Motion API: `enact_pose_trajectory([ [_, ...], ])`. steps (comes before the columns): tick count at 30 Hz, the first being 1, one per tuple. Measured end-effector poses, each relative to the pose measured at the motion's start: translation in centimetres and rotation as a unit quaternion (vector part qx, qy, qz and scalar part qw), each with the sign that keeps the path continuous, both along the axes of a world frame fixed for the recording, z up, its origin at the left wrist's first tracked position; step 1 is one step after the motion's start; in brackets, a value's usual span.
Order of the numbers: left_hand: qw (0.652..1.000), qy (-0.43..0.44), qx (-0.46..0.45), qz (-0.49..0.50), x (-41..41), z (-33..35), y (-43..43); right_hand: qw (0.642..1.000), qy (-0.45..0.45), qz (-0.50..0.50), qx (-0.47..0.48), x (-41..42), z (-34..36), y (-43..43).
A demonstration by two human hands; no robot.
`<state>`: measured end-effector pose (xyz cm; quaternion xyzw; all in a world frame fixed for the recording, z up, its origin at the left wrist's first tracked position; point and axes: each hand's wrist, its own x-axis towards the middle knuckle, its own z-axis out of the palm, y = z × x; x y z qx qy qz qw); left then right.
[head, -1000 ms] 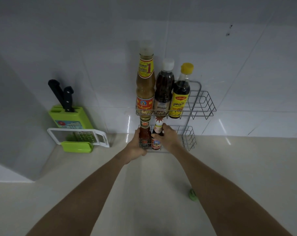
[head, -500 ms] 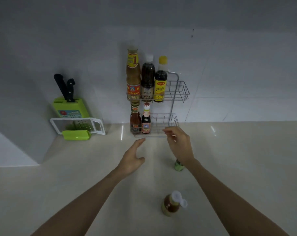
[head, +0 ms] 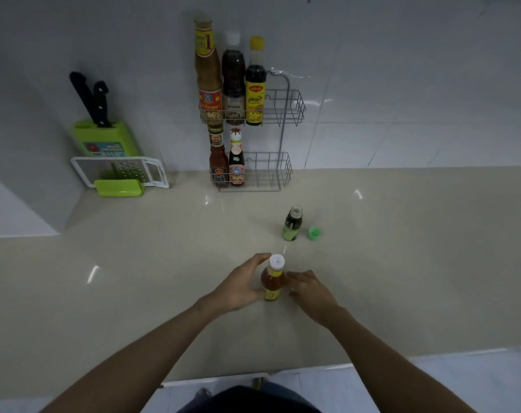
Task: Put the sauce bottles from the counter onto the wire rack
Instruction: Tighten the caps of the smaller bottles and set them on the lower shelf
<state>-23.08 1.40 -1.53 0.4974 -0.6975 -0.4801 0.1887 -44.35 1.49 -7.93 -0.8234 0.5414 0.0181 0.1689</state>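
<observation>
Both hands have come back from the wire rack (head: 278,135) to the counter's (head: 104,278) near edge | left hand (head: 241,286) is cupping the orange sauce bottle (head: 272,280), fingers curled on it | right hand (head: 310,290) is lying loosely open just beside it, contact unclear | I'm seeing a small dark bottle (head: 292,223) uncapped, green cap (head: 314,234) beside it, mid-counter | rack is sitting at the back edge against the tiled wall (head: 402,84).

Read a large red "1" on the neck label of the tallest bottle (head: 208,73); other labels too blurred.
</observation>
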Motion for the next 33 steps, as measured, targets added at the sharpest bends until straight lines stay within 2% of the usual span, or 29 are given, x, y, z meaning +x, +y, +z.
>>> enact_pose_trajectory([
  [3, 1.000, -0.004, -0.001, 0.007, -0.8, -0.3, 0.5, 0.998, 0.048, 0.018, -0.023, -0.5, -1.0, 1.0],
  [6, 1.000, -0.001, 0.004, 0.024, -1.3, -0.6, 0.7, 0.998, 0.040, -0.019, -0.035, -1.2, -1.6, 1.1],
  [7, 0.999, 0.001, 0.005, 0.032, -1.5, -0.8, 0.7, 0.998, 0.013, -0.041, -0.035, -1.3, -1.4, 1.0],
  [9, 0.999, -0.006, 0.011, 0.047, -1.9, -1.2, 0.7, 0.985, -0.106, -0.126, -0.047, -1.2, -0.2, 0.8],
  [11, 0.997, -0.005, 0.016, 0.070, -2.5, -1.7, 0.8, 0.944, -0.238, -0.209, -0.086, -0.6, 2.1, 0.3],
  [13, 0.996, 0.001, 0.008, 0.090, -3.0, -2.0, 0.9, 0.904, -0.330, -0.234, -0.136, 0.2, 4.9, -0.4],
  [16, 0.994, 0.017, -0.015, 0.106, -3.0, -2.2, 1.0, 0.856, -0.452, -0.206, -0.144, 1.5, 8.8, -1.0],
  [19, 0.991, 0.048, -0.037, 0.117, -2.5, -1.8, 0.9, 0.853, -0.496, -0.121, -0.113, 2.4, 11.1, -0.7],
  [23, 0.988, 0.091, -0.056, 0.114, -2.1, 0.4, 0.1, 0.834, -0.542, -0.081, -0.064, 3.0, 12.7, -1.2],
  [25, 0.986, 0.112, -0.048, 0.115, -1.8, 1.8, -0.4, 0.836, -0.542, -0.067, -0.052, 2.9, 14.1, -2.3],
  [28, 0.982, 0.171, -0.017, 0.073, -0.7, 4.3, -1.2, 0.869, -0.495, -0.005, 0.005, 2.2, 18.3, -4.9],
  [30, 0.978, 0.203, 0.028, 0.021, 0.3, 6.3, -1.5, 0.900, -0.431, 0.062, 0.025, 1.5, 21.6, -6.6],
  [33, 0.971, 0.215, 0.100, -0.039, 1.5, 9.0, -1.9, 0.950, -0.282, 0.137, -0.012, 1.7, 24.9, -7.7],
])
